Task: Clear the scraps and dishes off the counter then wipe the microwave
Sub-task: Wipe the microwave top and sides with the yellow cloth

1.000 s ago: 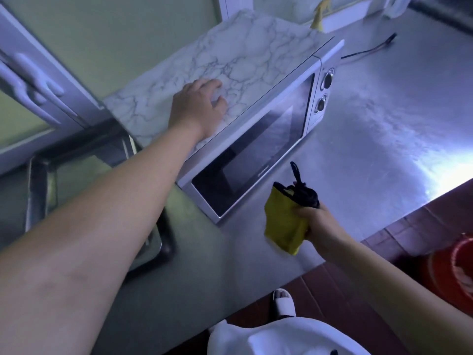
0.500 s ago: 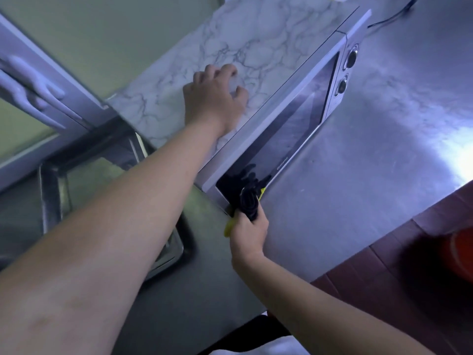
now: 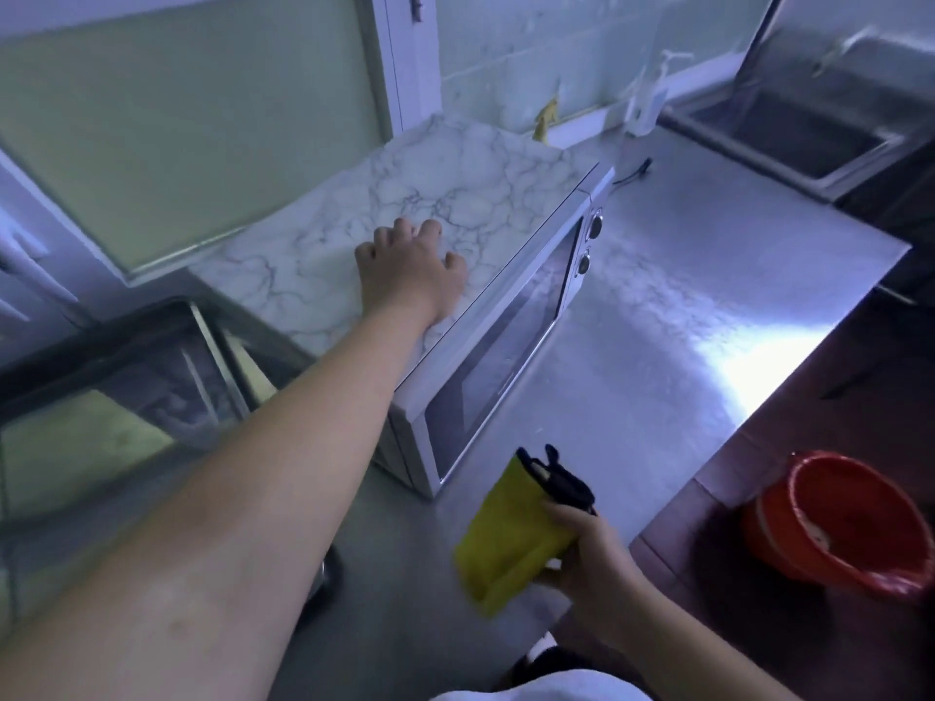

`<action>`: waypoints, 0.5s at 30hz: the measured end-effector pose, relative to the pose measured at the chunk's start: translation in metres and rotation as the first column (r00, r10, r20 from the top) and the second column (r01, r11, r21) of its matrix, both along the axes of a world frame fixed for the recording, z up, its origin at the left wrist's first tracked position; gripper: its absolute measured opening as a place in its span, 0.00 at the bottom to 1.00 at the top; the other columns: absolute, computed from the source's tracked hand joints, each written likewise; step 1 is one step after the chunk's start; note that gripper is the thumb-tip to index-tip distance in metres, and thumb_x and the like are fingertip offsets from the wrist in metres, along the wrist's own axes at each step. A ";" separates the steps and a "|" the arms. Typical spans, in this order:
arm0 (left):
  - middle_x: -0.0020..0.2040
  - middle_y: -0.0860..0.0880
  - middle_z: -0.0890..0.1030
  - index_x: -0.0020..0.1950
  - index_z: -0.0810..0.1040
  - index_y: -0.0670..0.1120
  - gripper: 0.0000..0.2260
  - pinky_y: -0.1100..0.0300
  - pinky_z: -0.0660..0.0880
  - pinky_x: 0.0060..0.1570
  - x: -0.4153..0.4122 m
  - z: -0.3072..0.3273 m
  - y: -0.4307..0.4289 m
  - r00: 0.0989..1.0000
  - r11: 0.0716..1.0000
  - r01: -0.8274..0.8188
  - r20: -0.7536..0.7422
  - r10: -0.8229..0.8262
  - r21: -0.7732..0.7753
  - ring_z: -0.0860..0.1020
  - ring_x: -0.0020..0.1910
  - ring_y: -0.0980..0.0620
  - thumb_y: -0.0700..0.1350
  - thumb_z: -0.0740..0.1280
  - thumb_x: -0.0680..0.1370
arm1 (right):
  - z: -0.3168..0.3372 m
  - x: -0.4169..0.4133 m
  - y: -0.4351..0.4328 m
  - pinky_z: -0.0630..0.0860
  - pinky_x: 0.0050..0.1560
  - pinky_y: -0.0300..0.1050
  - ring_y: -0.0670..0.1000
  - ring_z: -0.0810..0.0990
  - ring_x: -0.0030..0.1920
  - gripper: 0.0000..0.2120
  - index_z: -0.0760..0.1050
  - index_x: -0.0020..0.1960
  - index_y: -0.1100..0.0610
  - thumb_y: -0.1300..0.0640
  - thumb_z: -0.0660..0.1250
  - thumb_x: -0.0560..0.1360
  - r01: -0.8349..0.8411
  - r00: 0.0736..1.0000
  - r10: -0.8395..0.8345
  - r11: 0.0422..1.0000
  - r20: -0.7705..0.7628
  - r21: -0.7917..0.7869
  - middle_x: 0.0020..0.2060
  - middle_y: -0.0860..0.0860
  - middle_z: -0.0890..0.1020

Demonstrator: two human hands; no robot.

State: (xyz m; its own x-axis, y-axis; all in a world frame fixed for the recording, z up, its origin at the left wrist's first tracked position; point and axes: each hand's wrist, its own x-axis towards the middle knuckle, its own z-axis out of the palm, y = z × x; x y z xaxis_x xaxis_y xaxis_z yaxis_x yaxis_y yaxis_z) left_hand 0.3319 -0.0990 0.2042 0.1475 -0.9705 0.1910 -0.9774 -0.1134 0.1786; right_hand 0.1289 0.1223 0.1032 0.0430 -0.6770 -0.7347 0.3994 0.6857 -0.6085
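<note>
A: On the steel counter (image 3: 683,321), towards its left end: the microwave (image 3: 485,210), with a shut door (image 3: 501,376). Pressing down on its marbled top with the left hand (image 3: 410,275), palm down, gripping nothing.
B: And nearer the front edge?
A: Clutching a yellow cloth (image 3: 506,543) in the right hand (image 3: 592,559), bunched with something black, hovering just beside the microwave's front corner, off the glass.
B: Looks like the wiping step, then.
A: Seems so. Can't rule out a scrap in the small yellow thing (image 3: 546,121) by the back wall.
B: Next move?
A: Calls for laying the cloth flat on the door, sweeping across towards the dials (image 3: 597,226), bracing from above against sliding.
</note>
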 end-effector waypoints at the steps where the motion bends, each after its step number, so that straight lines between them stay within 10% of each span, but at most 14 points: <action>1: 0.68 0.45 0.71 0.66 0.72 0.51 0.19 0.47 0.62 0.63 0.001 -0.001 0.000 1.000 1.000 0.004 -0.008 -0.004 0.001 0.68 0.65 0.42 0.54 0.55 0.78 | 0.003 -0.012 -0.001 0.77 0.42 0.52 0.59 0.80 0.39 0.12 0.77 0.60 0.60 0.63 0.62 0.78 0.034 0.999 -0.034 0.999 -0.017 -0.014 0.41 0.58 0.85; 10: 0.71 0.47 0.72 0.67 0.75 0.52 0.18 0.49 0.61 0.68 0.002 0.004 0.004 0.995 1.000 0.002 -0.099 -0.003 -0.006 0.68 0.68 0.43 0.53 0.60 0.78 | 0.052 -0.084 -0.062 0.77 0.59 0.66 0.59 0.84 0.55 0.11 0.78 0.61 0.55 0.60 0.63 0.80 0.084 0.995 -0.095 0.953 -0.024 -0.291 0.52 0.55 0.87; 15: 0.54 0.45 0.84 0.53 0.84 0.41 0.10 0.53 0.72 0.60 -0.030 0.024 0.045 0.942 0.884 0.214 -0.152 -0.299 -0.415 0.80 0.55 0.43 0.35 0.66 0.75 | 0.060 -0.099 -0.109 0.82 0.51 0.59 0.56 0.86 0.50 0.12 0.78 0.61 0.56 0.64 0.64 0.79 -0.164 0.981 0.100 0.883 -0.164 -0.440 0.49 0.54 0.87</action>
State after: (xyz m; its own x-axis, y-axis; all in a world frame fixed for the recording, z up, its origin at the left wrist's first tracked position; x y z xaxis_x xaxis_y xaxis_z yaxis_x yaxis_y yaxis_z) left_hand 0.3022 -0.0536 0.2287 -0.0190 -0.8339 0.5515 -0.8989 0.2557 0.3557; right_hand 0.0297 0.0137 0.1630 0.0790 -0.9303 -0.3583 0.2184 0.3668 -0.9043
